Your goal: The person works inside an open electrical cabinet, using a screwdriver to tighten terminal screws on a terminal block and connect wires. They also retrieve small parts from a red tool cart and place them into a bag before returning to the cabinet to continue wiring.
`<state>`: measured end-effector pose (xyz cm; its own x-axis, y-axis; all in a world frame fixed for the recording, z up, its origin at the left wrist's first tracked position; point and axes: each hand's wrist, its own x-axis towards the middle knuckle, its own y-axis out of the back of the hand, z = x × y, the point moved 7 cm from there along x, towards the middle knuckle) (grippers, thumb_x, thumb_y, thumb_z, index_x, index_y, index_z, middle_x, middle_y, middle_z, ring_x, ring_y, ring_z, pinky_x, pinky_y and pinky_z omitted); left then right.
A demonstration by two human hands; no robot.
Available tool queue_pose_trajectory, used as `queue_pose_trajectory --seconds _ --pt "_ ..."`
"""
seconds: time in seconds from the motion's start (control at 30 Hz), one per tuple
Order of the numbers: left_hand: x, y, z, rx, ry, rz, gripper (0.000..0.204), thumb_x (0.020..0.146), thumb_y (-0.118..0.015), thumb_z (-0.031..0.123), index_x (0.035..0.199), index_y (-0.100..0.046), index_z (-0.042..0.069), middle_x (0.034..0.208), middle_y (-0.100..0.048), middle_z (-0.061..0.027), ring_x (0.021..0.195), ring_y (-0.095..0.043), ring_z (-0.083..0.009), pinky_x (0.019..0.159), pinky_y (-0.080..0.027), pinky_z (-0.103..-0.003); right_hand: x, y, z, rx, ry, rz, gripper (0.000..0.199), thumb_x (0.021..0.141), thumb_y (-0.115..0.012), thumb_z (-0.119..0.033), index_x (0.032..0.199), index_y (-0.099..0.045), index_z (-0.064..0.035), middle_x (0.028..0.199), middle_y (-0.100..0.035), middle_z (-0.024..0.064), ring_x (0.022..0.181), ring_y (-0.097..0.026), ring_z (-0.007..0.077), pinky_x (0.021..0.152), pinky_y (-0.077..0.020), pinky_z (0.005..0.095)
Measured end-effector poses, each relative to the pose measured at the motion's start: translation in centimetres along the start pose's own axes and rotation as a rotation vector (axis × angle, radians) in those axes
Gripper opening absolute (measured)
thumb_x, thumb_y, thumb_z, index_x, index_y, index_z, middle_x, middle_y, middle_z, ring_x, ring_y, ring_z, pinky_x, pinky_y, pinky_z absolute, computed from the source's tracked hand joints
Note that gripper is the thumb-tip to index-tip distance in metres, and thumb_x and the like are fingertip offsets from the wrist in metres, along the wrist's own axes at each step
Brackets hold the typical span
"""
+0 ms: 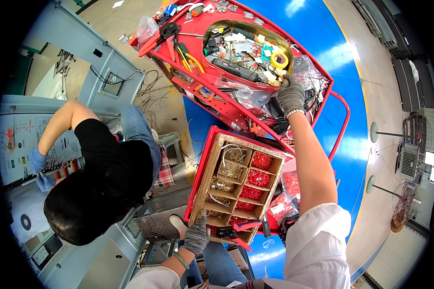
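Observation:
My right hand, in a grey knit glove, reaches across the red cart and has its fingers curled at the near right rim of an oval tray. Small mixed parts fill that tray, with a yellow tape roll and a dark grey cylindrical tool among them. At the near left corner of a divided cardboard box, my gloved left hand closes on the edge. Brass-coloured terminals lie in the box's left cells and red ones in the right. Red-handled crimping pliers rest across its near end.
Pliers and screwdrivers lie on the cart's left part. Its red rail juts out to the right. Close on my left, a co-worker bends over a grey cabinet. Bags of red parts sit right of the box.

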<state>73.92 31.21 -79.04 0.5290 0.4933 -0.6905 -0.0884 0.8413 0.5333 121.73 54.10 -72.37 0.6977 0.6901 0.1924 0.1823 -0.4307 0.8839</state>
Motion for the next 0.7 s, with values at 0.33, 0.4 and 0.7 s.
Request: queue_pose_trajectory --seconds 0.33,0.4,0.7 --pt "-0.2 -0.8 -0.4 0.063 -0.048 0.062 0.067 0.080 -0.055 0.027 0.134 -0.031 -0.005 0.101 -0.059 -0.0274 0.091 -0.059 -0.0388 0.084 -0.046 -0.045 -4.3 0.6 -1.5 -0.211 0.014 -0.219 0.026 0.084 -0.053 -0.020 0.109 -0.058 -0.0145 0.104 -0.058 0.0177 0.088 -0.061 0.0347 0.078 -0.0500 0.0434" --pt "0.0 -0.7 -0.4 0.062 -0.055 0.041 0.067 0.081 -0.054 0.027 0.134 -0.031 -0.005 0.105 -0.058 -0.0271 0.094 -0.058 -0.0381 0.086 -0.045 -0.044 -5.0 1.5 -1.8 -0.182 -0.028 -0.239 0.025 0.086 -0.052 -0.019 0.110 -0.056 -0.0143 0.105 -0.057 0.0181 0.090 -0.060 0.0355 0.079 -0.0495 0.0440" --pt "-0.3 -0.7 -0.1 0.124 -0.061 0.020 0.073 0.082 -0.053 0.025 0.142 -0.019 0.000 0.121 -0.052 -0.0247 0.106 -0.055 -0.0360 0.091 -0.043 -0.043 -18.4 4.2 0.8 0.394 -0.128 -0.337 0.019 0.091 -0.045 -0.012 0.106 -0.055 -0.0056 0.082 -0.057 0.0167 0.075 -0.057 0.0287 0.068 -0.0465 0.0386"
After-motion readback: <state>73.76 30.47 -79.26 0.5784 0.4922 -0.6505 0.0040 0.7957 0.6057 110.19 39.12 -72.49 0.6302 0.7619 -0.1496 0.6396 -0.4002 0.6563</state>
